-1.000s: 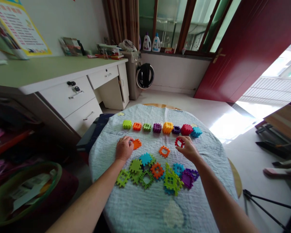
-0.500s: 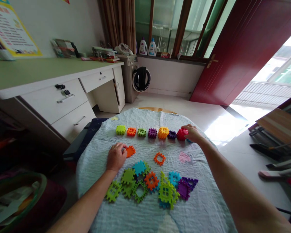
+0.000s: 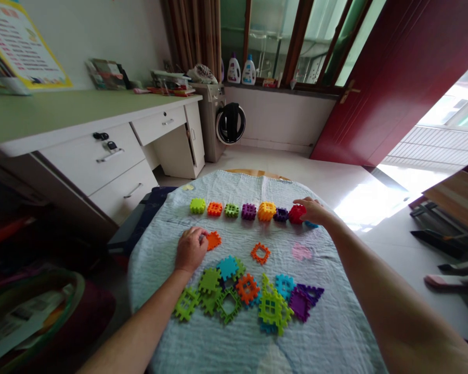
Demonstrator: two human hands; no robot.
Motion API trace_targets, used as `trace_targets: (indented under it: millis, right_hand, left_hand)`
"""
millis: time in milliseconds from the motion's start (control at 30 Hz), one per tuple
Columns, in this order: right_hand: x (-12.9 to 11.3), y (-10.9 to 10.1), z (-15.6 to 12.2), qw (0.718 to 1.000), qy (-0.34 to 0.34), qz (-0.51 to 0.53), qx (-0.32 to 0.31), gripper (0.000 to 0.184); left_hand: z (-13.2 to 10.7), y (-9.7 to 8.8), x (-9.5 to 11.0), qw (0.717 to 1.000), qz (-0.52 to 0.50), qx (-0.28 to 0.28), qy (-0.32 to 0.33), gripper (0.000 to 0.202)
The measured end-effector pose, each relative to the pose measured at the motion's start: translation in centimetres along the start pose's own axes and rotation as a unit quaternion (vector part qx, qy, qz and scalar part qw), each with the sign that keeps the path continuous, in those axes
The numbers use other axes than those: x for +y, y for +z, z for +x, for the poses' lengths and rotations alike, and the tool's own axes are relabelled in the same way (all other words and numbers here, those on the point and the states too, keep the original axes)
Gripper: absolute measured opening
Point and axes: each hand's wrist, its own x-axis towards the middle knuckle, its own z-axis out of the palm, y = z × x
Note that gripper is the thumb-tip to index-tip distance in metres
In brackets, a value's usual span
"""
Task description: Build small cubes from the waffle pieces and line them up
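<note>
Your R grip [image 3: 314, 211] is at the right end of the cube row [image 3: 234, 210], closed narrow, fingers over the red cube [image 3: 297, 213]. Can't tell if it's clamped or just touching. A small blue piece [image 3: 310, 224] lies just past that end of the row, right under the R grip.

Your L grip [image 3: 191, 250] is curled narrow below the row, fingers just beside a flat orange piece [image 3: 213, 240]. Can't tell if it holds anything.

The plastic waffle blocks look light and stiff, w/ notched edges that shd give good purchase. Prob. best to take cubes across opposite faces and flat pieces by the rim.

An orange square frame [image 3: 260, 253] lies below the row, between both grips. A heap of green, blue, orange and purple pieces [image 3: 245, 301] sits further below the row, on a pale blue quilt [image 3: 327, 332], closer to the L grip.
</note>
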Motion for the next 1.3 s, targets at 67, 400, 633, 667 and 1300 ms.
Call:
trace_targets:
  millis: [67, 400, 633, 667, 1300]
  right_hand:
    - [-0.4, -0.5, -0.9, 1.0, -0.004, -0.007, -0.008, 0.063]
    - [-5.4, 4.4, -12.7, 0.981, -0.093, 0.168, 0.008, 0.039]
    - [-7.7, 7.4, -14.9, 0.979, -0.069, 0.188, -0.028, 0.044]
    - [-8.2, 7.5, -14.8, 0.979, -0.076, 0.188, -0.028, 0.046]
    - [-11.9, 6.0, -13.9, 0.962, -0.02, 0.268, -0.036, 0.03]
  left_hand:
    - [0.0, 0.0, 0.1, 1.0, -0.001, -0.003, -0.007, 0.016]
    - [-0.3, -0.4, 1.2, 0.997, 0.07, -0.037, 0.023, 0.029]
    - [-0.4, -0.2, 0.9, 0.995, 0.035, -0.061, 0.069, 0.04]
    - [-0.4, -0.1, 0.7, 0.997, 0.017, -0.052, 0.062, 0.04]
    - [-0.8, -1.8, 1.9, 0.972, -0.132, -0.066, 0.183, 0.014]
